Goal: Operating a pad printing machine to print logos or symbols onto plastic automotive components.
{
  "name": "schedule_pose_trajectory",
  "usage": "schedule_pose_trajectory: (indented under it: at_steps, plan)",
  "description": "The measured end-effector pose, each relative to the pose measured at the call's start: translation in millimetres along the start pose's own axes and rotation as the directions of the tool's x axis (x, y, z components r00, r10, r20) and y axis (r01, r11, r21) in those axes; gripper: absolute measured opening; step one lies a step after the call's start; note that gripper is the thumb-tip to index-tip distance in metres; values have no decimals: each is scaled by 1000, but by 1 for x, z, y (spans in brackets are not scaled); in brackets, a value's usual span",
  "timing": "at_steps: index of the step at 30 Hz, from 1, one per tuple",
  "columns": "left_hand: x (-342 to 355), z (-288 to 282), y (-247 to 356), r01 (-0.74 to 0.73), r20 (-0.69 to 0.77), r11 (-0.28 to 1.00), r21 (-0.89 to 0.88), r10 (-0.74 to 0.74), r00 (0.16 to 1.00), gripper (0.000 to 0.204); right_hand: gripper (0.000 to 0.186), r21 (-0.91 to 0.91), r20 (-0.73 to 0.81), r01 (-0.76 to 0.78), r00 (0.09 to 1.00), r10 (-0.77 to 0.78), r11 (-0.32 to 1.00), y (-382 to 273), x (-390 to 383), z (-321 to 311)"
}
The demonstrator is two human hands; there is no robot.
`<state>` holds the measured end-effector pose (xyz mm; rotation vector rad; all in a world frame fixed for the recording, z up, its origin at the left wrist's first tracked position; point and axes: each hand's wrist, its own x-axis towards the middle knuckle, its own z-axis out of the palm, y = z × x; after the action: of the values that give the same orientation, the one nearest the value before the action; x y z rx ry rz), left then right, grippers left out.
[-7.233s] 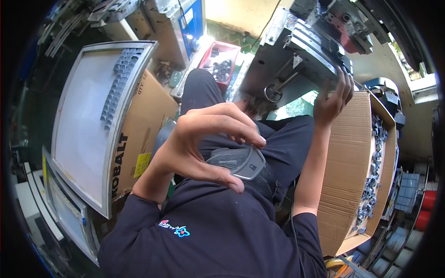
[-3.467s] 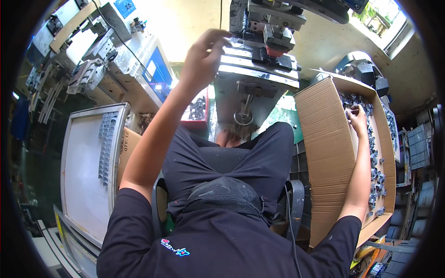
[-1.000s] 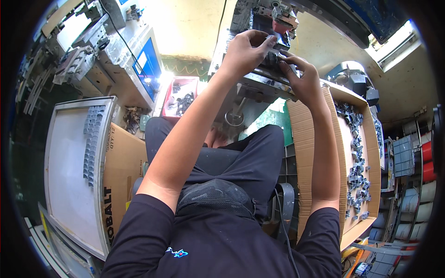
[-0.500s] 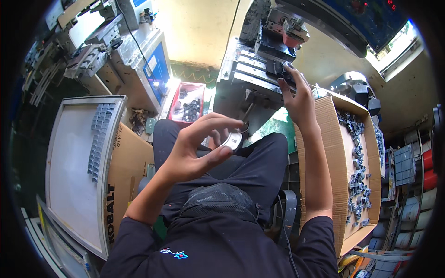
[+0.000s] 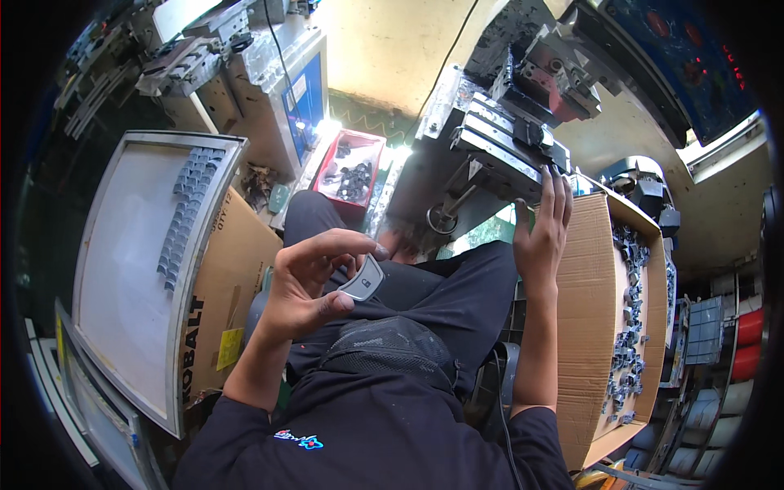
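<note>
Between the thumb and index finger of my left hand [image 5: 314, 278] is a small grey curved plastic piece [image 5: 364, 280] with pale edges, held above my lap. Its face, turned up toward me, bears a small dark mark. My right hand [image 5: 543, 233] holds nothing; its fingers are stretched out and the thumb stands apart. The fingertips are at the near right edge of a machine's metal bed [image 5: 492, 135]; whether they touch it I cannot tell. On that bed sits a black fixture [image 5: 529, 132], with a reddish pad [image 5: 569, 104] above it.
To my right an open cardboard box [image 5: 581, 327] carries many small grey parts [image 5: 629, 327]. A red bin [image 5: 378, 175] of dark pieces stands ahead. At left, a framed white board [image 5: 122, 278] with rows of grey pieces [image 5: 186, 216] leans by another carton [image 5: 237, 278].
My right hand has come away from the black fixture, back toward me. The left hand has drawn nearer my body, and the grey piece's marked face now shows more fully. The view has shifted.
</note>
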<state>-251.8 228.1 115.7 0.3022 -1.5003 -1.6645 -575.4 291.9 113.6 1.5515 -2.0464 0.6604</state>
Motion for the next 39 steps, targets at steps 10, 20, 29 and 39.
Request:
schedule_pose_trajectory:
  at_steps: [10,20,29,39]
  plan:
    - [0,15,3,-66,63,998,15,65,996,42,51,72,-194,-22,980,35,997,-2,-8,22]
    - [-6,18,-1,0,62,1000,-12,1,998,42,49,98,-183,-92,977,109,991,-11,-8,18]
    - [-1,25,-5,10,63,1000,0,-10,998,43,52,-37,-33,-77,997,76,996,-22,-4,2]
    - [-3,26,-2,1,52,1000,10,-1,999,41,53,113,-122,-107,985,121,988,-17,-5,5]
